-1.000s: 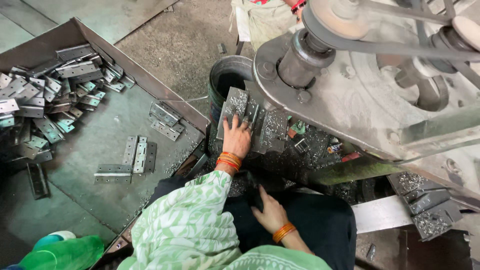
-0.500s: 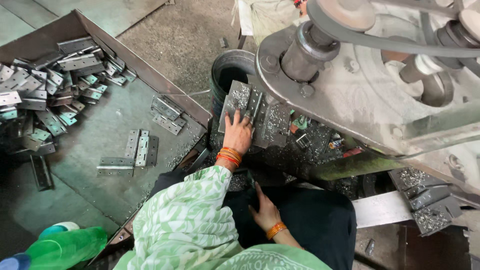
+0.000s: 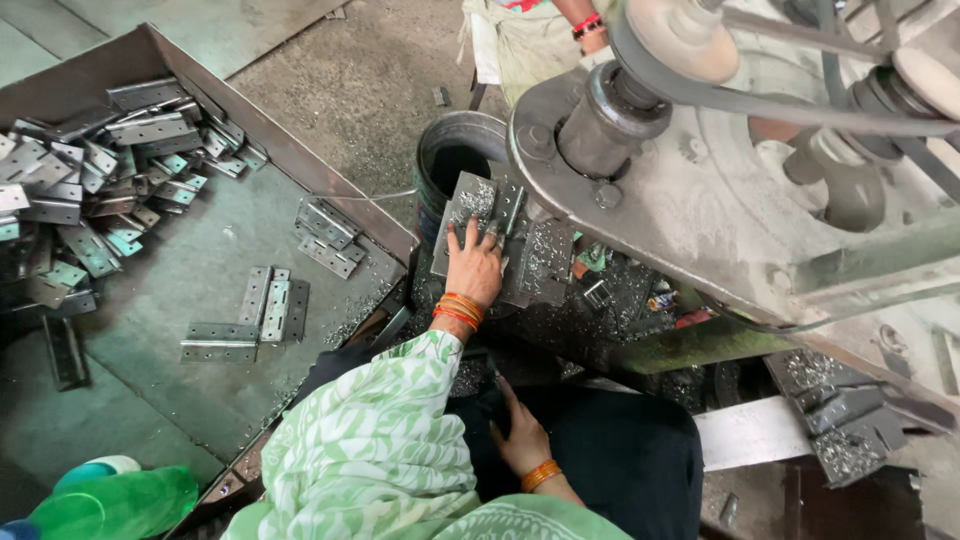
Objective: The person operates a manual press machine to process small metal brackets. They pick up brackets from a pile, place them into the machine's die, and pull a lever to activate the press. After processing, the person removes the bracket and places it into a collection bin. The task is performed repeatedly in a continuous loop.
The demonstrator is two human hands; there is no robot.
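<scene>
My left hand (image 3: 474, 266) lies flat, fingers spread, on a stack of grey metal hinge plates (image 3: 482, 200) on the machine bed, which is covered in metal chips. A green patterned sleeve and orange bangles cover that arm. My right hand (image 3: 521, 437), also with an orange bangle, rests on black cloth at my lap. Its fingers point up into the dark gap under the machine, and I see nothing in it.
A big metal tray (image 3: 300, 160) at the left holds a heap of hinges (image 3: 90, 180) and a few loose ones (image 3: 262, 305). A dark bucket (image 3: 452, 150) stands behind the plates. The belt-driven machine (image 3: 720, 200) fills the right. Another person (image 3: 540, 40) stands at the top. A green bottle (image 3: 115, 503) lies at the bottom left.
Both hands stay almost where they were. The left hand keeps resting on the plates, and the right hand has crept slightly up toward the machine.
</scene>
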